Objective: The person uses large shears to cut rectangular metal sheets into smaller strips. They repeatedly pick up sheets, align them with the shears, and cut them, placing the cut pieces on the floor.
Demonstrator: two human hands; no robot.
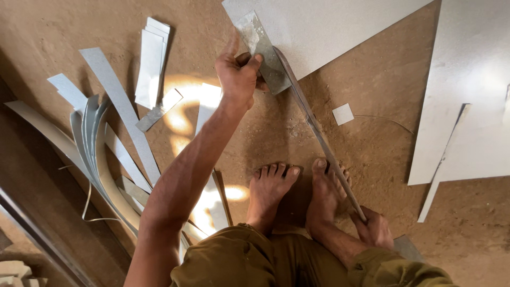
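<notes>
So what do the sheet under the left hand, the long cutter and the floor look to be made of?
Sheet: thin galvanised-looking metal, dull grey, with curled offcut strips beside it. Cutter, from left hand to right hand: dark, worn steel, probably. Floor: packed brown earth, grainy.

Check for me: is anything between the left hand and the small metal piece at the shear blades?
Nothing visible. The left hand already grips the small metal piece directly, right at the long shears. The right hand holds the shears' handle end, beside the right foot.
</notes>
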